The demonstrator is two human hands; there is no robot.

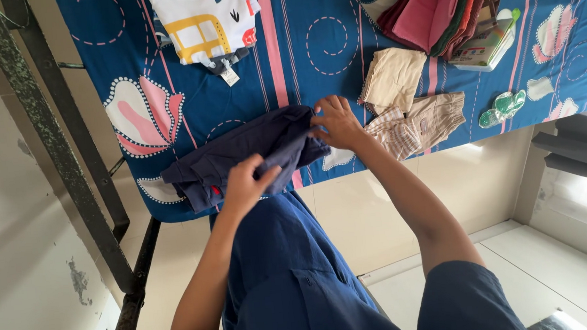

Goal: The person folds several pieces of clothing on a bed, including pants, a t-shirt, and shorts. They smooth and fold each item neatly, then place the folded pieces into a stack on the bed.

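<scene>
Home bedroom: patterned bedsheet (312,52), metal bed frame (62,148), folded clothes (435,7).

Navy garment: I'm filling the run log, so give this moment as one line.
left hand: gripping navy garment | right hand: pinching its edge | surface: blue patterned bedsheet

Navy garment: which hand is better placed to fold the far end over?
Probably the right hand. It already pinches the navy garment's far right edge, beside the beige clothes. The left hand grips the near edge at the bed's rim, farther from that end.
</scene>
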